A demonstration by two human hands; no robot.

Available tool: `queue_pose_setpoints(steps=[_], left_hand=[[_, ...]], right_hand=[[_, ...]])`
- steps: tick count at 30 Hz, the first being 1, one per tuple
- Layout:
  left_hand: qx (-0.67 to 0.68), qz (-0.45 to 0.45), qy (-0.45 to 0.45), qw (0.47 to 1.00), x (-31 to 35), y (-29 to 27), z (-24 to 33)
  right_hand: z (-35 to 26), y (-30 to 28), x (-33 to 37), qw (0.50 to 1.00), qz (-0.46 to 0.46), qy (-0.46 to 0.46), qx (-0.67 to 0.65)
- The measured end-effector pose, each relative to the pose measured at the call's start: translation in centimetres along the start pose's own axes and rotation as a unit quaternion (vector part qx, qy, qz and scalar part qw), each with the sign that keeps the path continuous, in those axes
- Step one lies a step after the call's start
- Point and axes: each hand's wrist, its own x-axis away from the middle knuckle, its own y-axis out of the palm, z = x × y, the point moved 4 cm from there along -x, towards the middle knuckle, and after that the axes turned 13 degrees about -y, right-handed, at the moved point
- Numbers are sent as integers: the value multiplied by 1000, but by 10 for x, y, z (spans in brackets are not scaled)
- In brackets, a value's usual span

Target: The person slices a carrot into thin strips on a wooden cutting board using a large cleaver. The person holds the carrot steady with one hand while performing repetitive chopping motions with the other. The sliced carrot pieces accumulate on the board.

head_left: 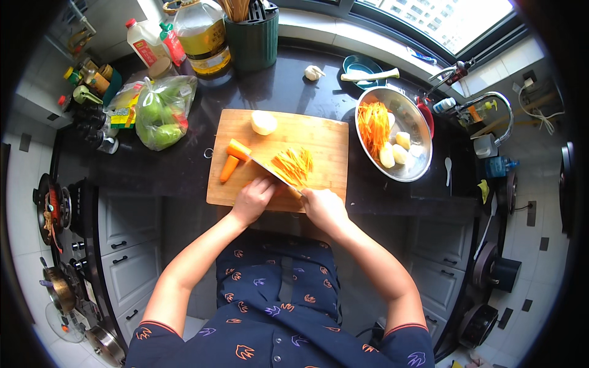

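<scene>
My right hand [325, 210] is closed round the handle of a kitchen knife [276, 173], whose blade slants to the upper left across the wooden cutting board [331, 147]. My left hand [253, 199] lies at the board's near edge with its fingers curled down beside the blade. Orange carrot shows at its fingertips, partly hidden by the hand and knife. Just beyond the blade is a pile of carrot shreds [294, 164]. Two carrot pieces [234, 161] lie at the board's left, and a pale peeled round vegetable [264, 122] sits near its far edge.
A steel bowl [423, 162] on the right holds carrot shreds and peeled potatoes. Behind are garlic [313, 73] and a teal dish [362, 66] with a pale-handled tool across it. A plastic bag of green vegetables [162, 119] and an oil jug [202, 37] stand left.
</scene>
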Motion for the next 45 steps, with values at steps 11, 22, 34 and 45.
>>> queue_pose_setpoints(steps=[11,22,34,45], left_hand=[[31,32,8,999,4,2,-2],[33,14,-1,999,5,3,-3],[27,19,-3,999,6,5,-3],[47,-2,-11,999,7,7,-5]], right_hand=[[-11,-21,26,1000,-23,2,16],[-9,-9,19,998,-45,14,46],[-9,-13,9,999,-20,0,26],[-6,-25,31,999,-30,8,31]])
